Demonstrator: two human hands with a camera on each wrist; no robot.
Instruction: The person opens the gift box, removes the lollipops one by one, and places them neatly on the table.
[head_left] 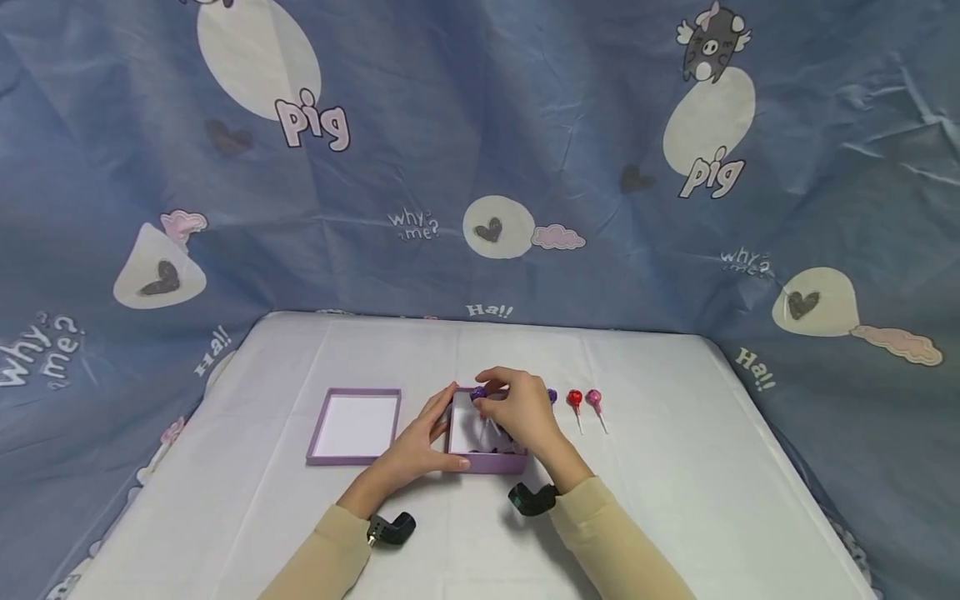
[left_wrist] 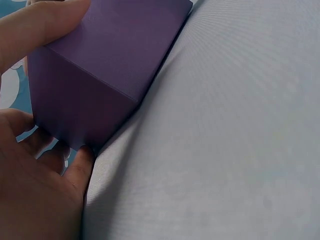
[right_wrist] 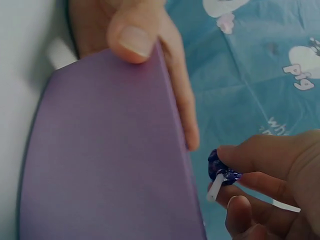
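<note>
A purple box [head_left: 497, 463] stands open-topped on the table, with several lollipops partly visible inside it. My left hand [head_left: 417, 450] grips the box at its left side, the thumb lying on the front wall and the other fingers along the side. Over the box, my right hand [head_left: 525, 410] pinches a dark blue-wrapped lollipop [right_wrist: 216, 169] between thumb and fingers. Its white stick points down from the head. To the right of the box, a red lollipop [head_left: 575, 398] and a pink lollipop [head_left: 595, 397] lie on the table, and another blue lollipop [head_left: 552, 396] shows partly behind my right hand.
A shallow purple-rimmed lid [head_left: 347, 460] lies to the left of the box, its white inside facing up. White cloth covers the table [head_left: 712, 467]. A blue printed curtain [head_left: 420, 167] hangs behind the table's far edge.
</note>
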